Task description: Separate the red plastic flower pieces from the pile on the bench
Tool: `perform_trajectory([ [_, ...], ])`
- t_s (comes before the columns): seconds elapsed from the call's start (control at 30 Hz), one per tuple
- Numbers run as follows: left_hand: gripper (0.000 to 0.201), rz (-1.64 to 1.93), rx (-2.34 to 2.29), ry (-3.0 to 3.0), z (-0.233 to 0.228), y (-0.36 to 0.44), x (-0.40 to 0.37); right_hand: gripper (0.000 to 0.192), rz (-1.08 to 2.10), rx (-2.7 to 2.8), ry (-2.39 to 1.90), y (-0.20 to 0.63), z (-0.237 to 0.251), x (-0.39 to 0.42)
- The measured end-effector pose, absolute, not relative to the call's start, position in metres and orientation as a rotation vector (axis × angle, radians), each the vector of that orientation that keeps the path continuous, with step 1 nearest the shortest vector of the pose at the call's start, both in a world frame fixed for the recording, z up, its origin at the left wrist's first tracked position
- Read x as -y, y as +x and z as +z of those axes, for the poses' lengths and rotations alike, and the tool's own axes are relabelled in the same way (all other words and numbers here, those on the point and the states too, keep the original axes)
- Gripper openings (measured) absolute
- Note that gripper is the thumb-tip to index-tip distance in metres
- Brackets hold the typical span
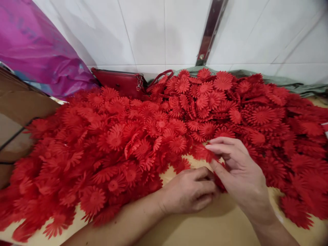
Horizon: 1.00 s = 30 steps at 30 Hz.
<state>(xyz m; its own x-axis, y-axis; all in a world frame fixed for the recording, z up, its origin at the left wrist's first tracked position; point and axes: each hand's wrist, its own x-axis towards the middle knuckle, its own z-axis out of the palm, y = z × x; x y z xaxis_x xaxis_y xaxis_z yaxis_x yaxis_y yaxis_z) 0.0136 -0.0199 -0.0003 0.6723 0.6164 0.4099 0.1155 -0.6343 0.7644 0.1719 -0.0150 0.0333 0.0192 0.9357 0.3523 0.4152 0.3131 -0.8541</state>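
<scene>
Together, the left hand (189, 193) and right hand (237, 167) pinch red fabric flower petals (217, 181) between their fingertips, just above the table (205, 229). Beyond both hands spreads a heap of red petals (153, 136); behind it lies a red purse (120, 82), far left a magenta bag (33, 48).

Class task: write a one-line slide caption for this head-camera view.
Two bare hands, left hand and right hand, pinch red fabric daisy-shaped petals beside a heaped pile of red fabric flowers.
</scene>
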Motion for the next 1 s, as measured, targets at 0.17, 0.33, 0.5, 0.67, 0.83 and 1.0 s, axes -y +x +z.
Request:
perform_trajectory([
  [0.17, 0.018, 1.005, -0.542, 2.106, -0.008, 0.015, 0.020, 0.030, 0.866, 1.828, -1.098, 0.156, 0.061, 0.011],
  [0.33, 0.017, 1.035, -0.560, 1.986, -0.003, 0.012, 0.017, 0.025, 0.571, 1.956, -1.102, 0.153, 0.082, 0.000],
  [0.5, 0.016, 1.398, -0.944, 1.510, 0.001, 0.003, 0.005, 0.019, 0.271, 1.971, -1.321, 0.185, 0.081, 0.002],
  [0.67, 0.007, 1.465, -1.025, 1.270, -0.008, 0.004, -0.001, 0.017, 0.441, 2.119, -1.718, 0.217, 0.052, 0.030],
  [0.83, 0.008, 1.534, -1.009, 1.330, -0.008, 0.005, 0.004, 0.028, 0.384, 2.218, -1.968, 0.219, 0.028, 0.044],
  [1.0, 0.013, 1.646, -0.990, 1.530, -0.005, 0.000, 0.011, 0.023, 0.256, 2.412, -1.958, 0.213, 0.032, 0.029],
])
